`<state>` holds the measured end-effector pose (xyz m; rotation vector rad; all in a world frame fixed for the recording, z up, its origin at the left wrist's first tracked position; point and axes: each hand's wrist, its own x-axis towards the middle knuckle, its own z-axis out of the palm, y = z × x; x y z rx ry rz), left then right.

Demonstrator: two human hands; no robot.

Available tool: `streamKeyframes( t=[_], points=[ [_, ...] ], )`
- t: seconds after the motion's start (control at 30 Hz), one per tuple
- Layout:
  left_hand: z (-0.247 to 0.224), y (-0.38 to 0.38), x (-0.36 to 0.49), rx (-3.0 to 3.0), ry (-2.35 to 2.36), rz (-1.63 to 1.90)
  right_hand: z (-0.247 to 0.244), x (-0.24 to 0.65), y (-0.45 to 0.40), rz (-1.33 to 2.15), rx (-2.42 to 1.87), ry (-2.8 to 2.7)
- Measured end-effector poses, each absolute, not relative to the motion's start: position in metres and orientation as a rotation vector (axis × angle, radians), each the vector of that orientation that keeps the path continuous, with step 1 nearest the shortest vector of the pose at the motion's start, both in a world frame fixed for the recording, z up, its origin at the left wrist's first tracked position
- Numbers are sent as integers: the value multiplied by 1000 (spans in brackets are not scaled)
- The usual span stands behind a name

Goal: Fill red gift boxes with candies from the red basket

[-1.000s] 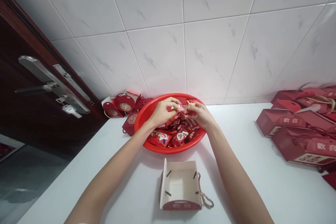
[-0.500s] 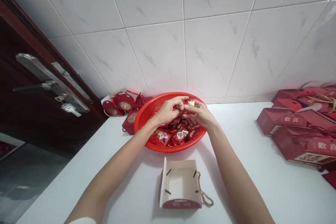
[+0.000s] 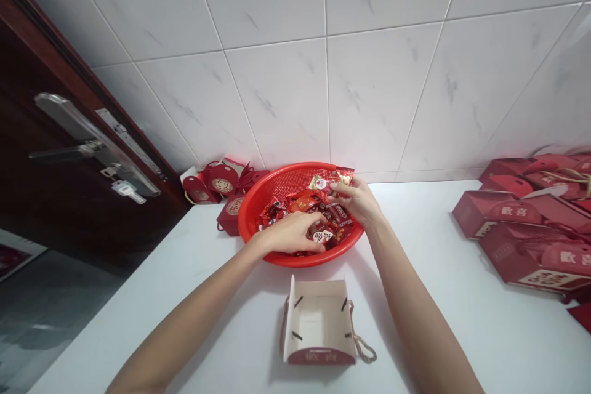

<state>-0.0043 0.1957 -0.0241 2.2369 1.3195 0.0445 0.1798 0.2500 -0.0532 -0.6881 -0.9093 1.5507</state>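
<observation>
A red plastic basket (image 3: 272, 188) full of wrapped candies stands near the wall. My left hand (image 3: 294, 233) reaches down among the candies, fingers apart around a red packet with a white label (image 3: 322, 236). Over the basket's right side, my right hand (image 3: 354, 198) pinches wrapped candies, one red and gold (image 3: 344, 176) and one with a pale end (image 3: 320, 183). In front of the basket an open box (image 3: 316, 314) with a cream inside and twine at its sides sits with nothing in it.
Folded red gift boxes (image 3: 223, 181) stand left of the basket. More red boxes (image 3: 530, 231) lie at the right. Behind is a tiled wall; a dark door with a handle (image 3: 87, 148) is at the left.
My left hand has moved away from my right hand and down into the candies, its fingers spreading. A pale-ended candy now shows in my right hand, which has shifted slightly right.
</observation>
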Motion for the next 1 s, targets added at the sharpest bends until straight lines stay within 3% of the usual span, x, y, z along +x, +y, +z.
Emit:
streamKeyframes(
  t=[0.17, 0.4, 0.8, 1.0],
  points=[
    [-30, 203, -7, 2250, 1315, 123, -52, 180, 249, 1557, -698, -944],
    [-25, 226, -35, 2210, 1481, 646, -54, 179, 251, 1551, -703, -923],
    [-11, 217, -48, 2213, 1320, 187, -56, 179, 251, 1539, -724, -940],
    [-18, 217, -26, 2233, 1250, 184, -54, 179, 250, 1531, -731, -938]
  ],
)
